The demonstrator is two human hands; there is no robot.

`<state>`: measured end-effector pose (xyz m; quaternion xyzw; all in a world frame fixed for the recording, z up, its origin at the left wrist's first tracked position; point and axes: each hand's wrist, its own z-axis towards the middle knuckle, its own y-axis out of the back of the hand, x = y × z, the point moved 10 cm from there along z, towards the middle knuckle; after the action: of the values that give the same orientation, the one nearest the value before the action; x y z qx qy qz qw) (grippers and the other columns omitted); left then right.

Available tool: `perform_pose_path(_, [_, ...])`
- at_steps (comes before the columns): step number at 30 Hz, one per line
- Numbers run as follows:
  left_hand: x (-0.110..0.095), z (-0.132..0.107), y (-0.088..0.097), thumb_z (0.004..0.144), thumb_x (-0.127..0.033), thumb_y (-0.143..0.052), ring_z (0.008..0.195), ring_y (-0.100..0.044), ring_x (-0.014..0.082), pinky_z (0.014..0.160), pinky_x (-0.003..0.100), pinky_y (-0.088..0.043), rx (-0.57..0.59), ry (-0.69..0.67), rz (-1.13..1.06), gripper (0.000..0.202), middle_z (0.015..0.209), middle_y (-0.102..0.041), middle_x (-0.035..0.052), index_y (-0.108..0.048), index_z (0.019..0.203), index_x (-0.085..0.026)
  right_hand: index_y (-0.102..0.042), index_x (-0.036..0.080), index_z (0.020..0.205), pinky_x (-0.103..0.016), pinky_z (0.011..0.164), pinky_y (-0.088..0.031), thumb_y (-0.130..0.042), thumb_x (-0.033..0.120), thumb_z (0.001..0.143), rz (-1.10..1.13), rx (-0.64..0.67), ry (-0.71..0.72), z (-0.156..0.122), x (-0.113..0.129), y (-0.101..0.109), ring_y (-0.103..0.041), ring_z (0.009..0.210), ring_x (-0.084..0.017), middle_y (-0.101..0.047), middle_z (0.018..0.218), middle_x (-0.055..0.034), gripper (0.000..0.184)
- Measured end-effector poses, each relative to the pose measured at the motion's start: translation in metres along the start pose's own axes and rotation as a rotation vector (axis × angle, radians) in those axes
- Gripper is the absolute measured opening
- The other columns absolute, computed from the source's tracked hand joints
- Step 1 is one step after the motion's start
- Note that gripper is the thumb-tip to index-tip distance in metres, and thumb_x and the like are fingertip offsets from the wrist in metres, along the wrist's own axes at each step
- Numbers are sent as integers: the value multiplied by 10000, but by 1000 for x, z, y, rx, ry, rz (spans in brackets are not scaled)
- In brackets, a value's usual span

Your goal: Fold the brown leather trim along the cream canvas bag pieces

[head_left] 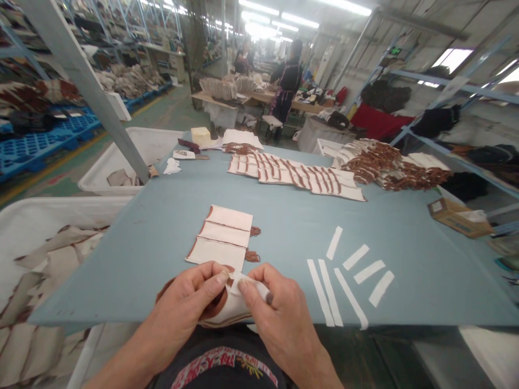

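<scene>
At the table's near edge my left hand [194, 292] is closed, its thumb and fingers pinching the brown-trimmed edge of a cream fabric piece [227, 315]. My right hand [279, 313] is closed on a white strip [239, 282], thumb on top, which lies against that same edge. The fingers partly hide the piece, and a brown loop of it shows between the hands. Just beyond lies a row of cream fabric pieces [224, 231] with brown edges and brown cord bundles on their right side. Several loose white strips [362, 257] are spread to the right of my right hand.
A long overlapping row of cream and brown pieces [295, 174] lies across the back of the blue-grey table [162, 232], with a heap [385, 162] beside it. A cardboard box [458, 217] sits at the right. White bins [60, 208] stand left, near a metal post [89, 86].
</scene>
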<state>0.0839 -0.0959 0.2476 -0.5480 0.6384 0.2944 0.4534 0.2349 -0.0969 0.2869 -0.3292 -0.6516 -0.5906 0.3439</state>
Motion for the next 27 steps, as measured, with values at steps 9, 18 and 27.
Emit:
perform_pose_path(9, [3,4,4,877,-721,-674,568,-317,113,537,234,-266,-44,-31,96,543,618,-428,-78,-607,811,-186,-624,237,765,-265,568,-353,-529,452,951,-26,-61,-56,-3,-5,-1,-550,545,-169,-633,594,9,300])
perform_pose_path(18, [4,4,5,860,-742,-664,557,-299,111,532,235,-249,-57,-27,121,563,594,-415,-89,-617,819,-182,-619,233,732,-259,545,-364,-560,451,935,26,-107,-33,-2,-6,1,-577,530,-166,-650,580,8,303])
perform_pose_path(27, [5,6,2,810,-744,-712,547,-297,105,519,230,-252,-75,-9,67,562,581,-422,-91,-570,756,-202,-676,218,746,-254,541,-354,-631,328,974,-93,-237,144,-7,5,5,-573,473,-143,-664,565,25,257])
